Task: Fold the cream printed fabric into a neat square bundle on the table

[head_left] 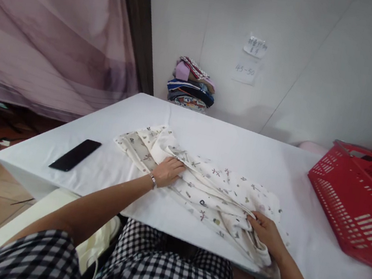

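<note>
A cream garment (pixel 206 186) with small printed figures lies spread across the white table (pixel 248 150). My left hand (pixel 168 171) rests flat on its left part, fingers together pressing the cloth down. My right hand (pixel 265 231) pinches a fold of the same cloth near the table's front edge, where the fabric bunches and hangs slightly over. A bracelet shows on my left wrist.
A black phone (pixel 75 154) lies at the table's left end. A red plastic basket (pixel 361 202) stands at the right. A stack of folded clothes (pixel 192 85) sits at the back against the wall. A purple curtain (pixel 48 26) hangs at left.
</note>
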`<state>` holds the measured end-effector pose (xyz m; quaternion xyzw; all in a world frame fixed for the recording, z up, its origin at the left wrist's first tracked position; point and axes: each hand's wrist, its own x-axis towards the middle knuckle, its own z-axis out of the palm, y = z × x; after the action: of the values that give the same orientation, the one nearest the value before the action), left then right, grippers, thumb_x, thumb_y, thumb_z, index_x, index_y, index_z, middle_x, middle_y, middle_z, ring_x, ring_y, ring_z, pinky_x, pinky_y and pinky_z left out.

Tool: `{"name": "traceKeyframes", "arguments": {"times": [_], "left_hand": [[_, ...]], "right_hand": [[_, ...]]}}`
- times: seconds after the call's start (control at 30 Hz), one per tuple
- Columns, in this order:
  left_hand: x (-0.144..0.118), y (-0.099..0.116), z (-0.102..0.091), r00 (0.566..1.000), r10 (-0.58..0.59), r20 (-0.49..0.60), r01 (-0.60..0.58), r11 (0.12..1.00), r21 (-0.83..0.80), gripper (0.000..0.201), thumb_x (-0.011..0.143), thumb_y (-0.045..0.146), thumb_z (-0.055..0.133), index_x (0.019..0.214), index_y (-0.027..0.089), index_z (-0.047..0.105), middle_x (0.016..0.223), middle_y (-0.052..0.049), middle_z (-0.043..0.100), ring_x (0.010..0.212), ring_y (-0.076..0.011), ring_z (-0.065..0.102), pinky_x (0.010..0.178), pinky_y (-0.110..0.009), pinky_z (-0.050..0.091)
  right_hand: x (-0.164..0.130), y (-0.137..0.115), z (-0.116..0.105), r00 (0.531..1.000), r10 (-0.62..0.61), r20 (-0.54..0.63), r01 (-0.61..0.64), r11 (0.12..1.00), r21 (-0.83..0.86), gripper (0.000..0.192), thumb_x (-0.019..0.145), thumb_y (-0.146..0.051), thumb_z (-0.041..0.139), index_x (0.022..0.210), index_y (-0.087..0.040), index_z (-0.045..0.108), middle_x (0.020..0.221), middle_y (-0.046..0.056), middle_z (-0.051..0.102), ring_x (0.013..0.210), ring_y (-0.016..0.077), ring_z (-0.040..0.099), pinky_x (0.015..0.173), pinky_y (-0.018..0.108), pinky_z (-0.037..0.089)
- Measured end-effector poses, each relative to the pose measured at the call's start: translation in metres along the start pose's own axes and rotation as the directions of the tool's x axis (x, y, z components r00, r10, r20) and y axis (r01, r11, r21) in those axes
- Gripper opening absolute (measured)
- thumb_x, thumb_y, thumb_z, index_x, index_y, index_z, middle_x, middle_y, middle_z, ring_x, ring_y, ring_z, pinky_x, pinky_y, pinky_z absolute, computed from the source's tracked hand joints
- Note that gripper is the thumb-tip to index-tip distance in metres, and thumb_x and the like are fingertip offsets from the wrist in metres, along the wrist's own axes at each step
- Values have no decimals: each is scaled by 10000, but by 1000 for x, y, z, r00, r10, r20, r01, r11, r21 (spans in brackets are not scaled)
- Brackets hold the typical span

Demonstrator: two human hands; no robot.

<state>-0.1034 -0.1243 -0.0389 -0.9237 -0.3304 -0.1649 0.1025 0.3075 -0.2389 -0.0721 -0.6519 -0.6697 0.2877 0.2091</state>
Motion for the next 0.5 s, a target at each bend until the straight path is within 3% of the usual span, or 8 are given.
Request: {"name": "traceKeyframes", "arguments": {"times": [0.2,0.37,0.5], "left_hand": [[-1,0,-6,1000,-5,-10,5,999,-51,300,833,105,379,1071,184,544,926,-70,637,873,-176,568,837,-342,412],[0,-1,-11,986,-161,-43,159,986,-57,296,892,221,373,1158,172,491,961,-90,651,881,-190,602,789,-330,451],[7,-3,-14,965,-256,53,259,964,-54,390,888,254,400,1268,168,422,980,-95,657,900,-209,612,765,-333,464]], "right_hand": [[-3,-5,-1,999,0,-38,0,1000,-23,419,817,-516,434,979,-197,652,766,12,664,712,200,592,648,280,452],[-3,-4,0,999,-2,-36,1,999,-36,426,823,-522,421,976,-195,647,747,12,657,694,199,588,633,283,451],[-2,0,2,999,-5,-45,3,999,-42,430,820,-528,418,955,-192,650,716,12,647,662,195,581,615,285,450]]}}
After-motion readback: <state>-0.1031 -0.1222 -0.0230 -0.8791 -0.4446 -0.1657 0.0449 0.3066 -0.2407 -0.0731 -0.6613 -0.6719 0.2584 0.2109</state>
